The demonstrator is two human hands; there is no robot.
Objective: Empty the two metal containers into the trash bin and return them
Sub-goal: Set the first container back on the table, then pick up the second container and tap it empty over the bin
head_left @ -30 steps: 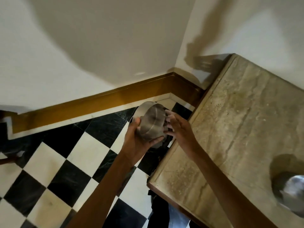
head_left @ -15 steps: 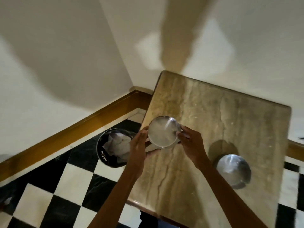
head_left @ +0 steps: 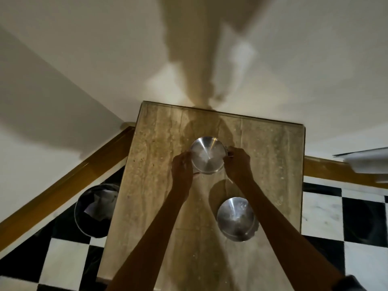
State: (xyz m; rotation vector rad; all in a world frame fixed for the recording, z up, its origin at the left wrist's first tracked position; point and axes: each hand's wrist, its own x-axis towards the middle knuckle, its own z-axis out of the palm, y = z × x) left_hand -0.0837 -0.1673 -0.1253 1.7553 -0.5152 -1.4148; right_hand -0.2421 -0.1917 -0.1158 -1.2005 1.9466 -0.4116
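Two hands, left hand (head_left: pixel 182 169) and right hand (head_left: pixel 238 162), grasp the far metal container (head_left: pixel 206 157) by its sides over mid-table (head_left: pixel 273 156); its contents are hard to make out. Nearer right sits the second container (head_left: pixel 236 219). Left, the table edge half hides the trash bin (head_left: pixel 95 211).

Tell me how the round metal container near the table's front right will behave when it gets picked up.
The round metal container looks rigid and probably light, being thin polished steel. Its smooth sides may feel slippery. Wide and low on the stone table, it seems unlikely to tip.
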